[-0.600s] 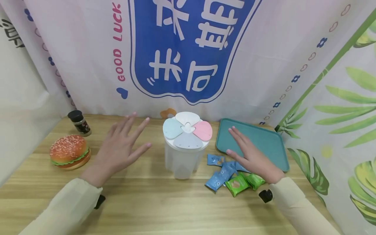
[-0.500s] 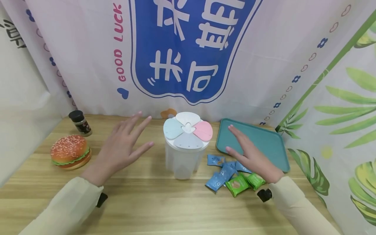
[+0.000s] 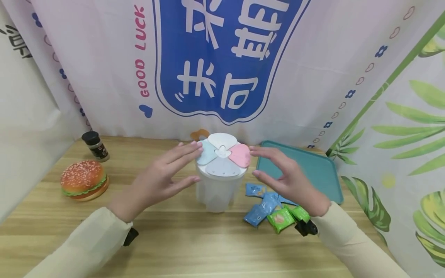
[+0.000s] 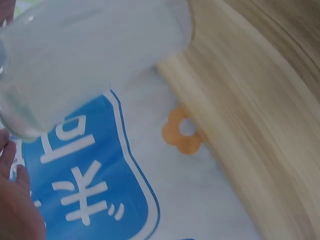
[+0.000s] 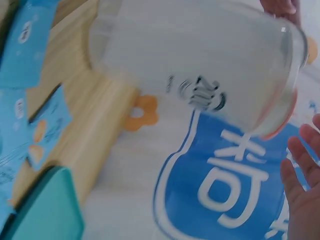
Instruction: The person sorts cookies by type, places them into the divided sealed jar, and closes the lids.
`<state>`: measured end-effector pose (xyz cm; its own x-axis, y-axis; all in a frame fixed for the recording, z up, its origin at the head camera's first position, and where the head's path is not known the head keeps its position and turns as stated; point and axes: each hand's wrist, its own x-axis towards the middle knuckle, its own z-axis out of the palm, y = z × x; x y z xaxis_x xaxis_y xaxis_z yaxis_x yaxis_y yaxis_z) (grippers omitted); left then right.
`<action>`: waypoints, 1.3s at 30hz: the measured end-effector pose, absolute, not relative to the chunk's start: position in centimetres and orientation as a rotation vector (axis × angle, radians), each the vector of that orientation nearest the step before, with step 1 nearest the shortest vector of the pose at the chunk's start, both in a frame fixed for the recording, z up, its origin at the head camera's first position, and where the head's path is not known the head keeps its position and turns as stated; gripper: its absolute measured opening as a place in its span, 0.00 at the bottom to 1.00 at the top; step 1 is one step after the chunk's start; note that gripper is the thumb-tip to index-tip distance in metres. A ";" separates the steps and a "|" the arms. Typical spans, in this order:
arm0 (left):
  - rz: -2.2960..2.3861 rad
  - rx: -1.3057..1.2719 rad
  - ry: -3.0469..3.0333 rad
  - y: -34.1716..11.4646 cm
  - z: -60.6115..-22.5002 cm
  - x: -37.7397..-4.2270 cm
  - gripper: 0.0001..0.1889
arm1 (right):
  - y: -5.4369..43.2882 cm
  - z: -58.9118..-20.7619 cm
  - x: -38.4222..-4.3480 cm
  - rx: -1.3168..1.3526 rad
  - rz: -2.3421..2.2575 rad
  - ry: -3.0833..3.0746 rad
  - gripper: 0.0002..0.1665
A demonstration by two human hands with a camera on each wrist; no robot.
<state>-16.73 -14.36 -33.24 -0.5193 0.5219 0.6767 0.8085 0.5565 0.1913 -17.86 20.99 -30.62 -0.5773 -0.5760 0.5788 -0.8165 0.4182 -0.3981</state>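
A clear plastic storage canister (image 3: 218, 195) stands upright on the wooden table in the head view. Its round lid (image 3: 223, 168) has petal-shaped flaps in white, pink, pale blue and pale grey. At the lid's left edge are the fingertips of my left hand (image 3: 153, 183), its fingers extended. On the other side, my right hand (image 3: 288, 173) reaches to the pink flap with loosely bent fingers. Both wrist views show the canister (image 4: 95, 65) beside the fingers, with a small gap at the right hand (image 5: 305, 192). Firm contact with the lid cannot be made out.
Blue snack packets (image 3: 255, 214) and green packets (image 3: 281, 219) lie right of the canister. Behind them is a teal tray (image 3: 313, 170) by the back curtain (image 3: 114, 77). A toy hamburger (image 3: 83, 179) and a black-capped spice jar (image 3: 95, 146) stand at the left.
Both hands have moved inward, the left one rightward and the right one leftward, to the two sides of the canister's lid. The canister and the other things have stayed in place.
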 end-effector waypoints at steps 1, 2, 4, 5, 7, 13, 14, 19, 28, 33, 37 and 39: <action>-0.671 -1.080 -2.229 -14.2 -33.2 -16.6 0.32 | 20.6 -30.4 -17.7 1.221 0.940 -2.324 0.31; -0.672 -1.095 -2.225 -14.0 -33.2 -16.5 0.31 | 20.3 -30.2 -17.6 1.242 0.931 -2.325 0.31; -0.668 -1.115 -2.223 -13.6 -33.0 -16.4 0.28 | 19.7 -30.0 -17.5 1.275 0.908 -2.329 0.30; -0.664 -1.125 -2.221 -13.5 -32.9 -16.4 0.28 | 19.5 -29.9 -17.5 1.294 0.900 -2.328 0.30; -0.661 -1.146 -2.214 -13.2 -32.8 -16.4 0.27 | 18.9 -29.8 -17.5 1.328 0.880 -2.332 0.29; -0.630 -1.179 -2.215 -12.8 -32.7 -16.4 0.26 | 18.0 -29.8 -17.9 1.371 0.828 -2.371 0.27; -0.628 -1.182 -2.217 -12.8 -32.6 -16.4 0.26 | 18.0 -29.9 -18.0 1.371 0.819 -2.370 0.27; -0.631 -1.204 -2.221 -12.6 -32.3 -16.5 0.26 | 17.9 -29.9 -18.2 1.388 0.809 -2.350 0.26; -0.619 -1.229 -2.213 -12.5 -32.1 -16.6 0.24 | 17.8 -29.8 -18.5 1.416 0.887 -2.349 0.23; -0.616 -1.232 -2.221 -12.4 -31.9 -16.6 0.23 | 18.0 -29.9 -18.7 1.450 0.883 -2.309 0.24; -0.624 -1.231 -2.235 -12.3 -31.7 -16.5 0.22 | 18.2 -30.0 -18.9 1.476 0.845 -2.261 0.24; -0.629 -1.230 -2.235 -12.3 -31.7 -16.5 0.22 | 18.3 -30.0 -18.9 1.481 0.832 -2.250 0.24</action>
<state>-16.52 -12.31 -31.71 -0.4607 0.6270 0.6282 0.8626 0.4831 0.1504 -18.92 18.28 -30.03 -0.4105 -0.7234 0.5551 -0.9105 0.2923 -0.2924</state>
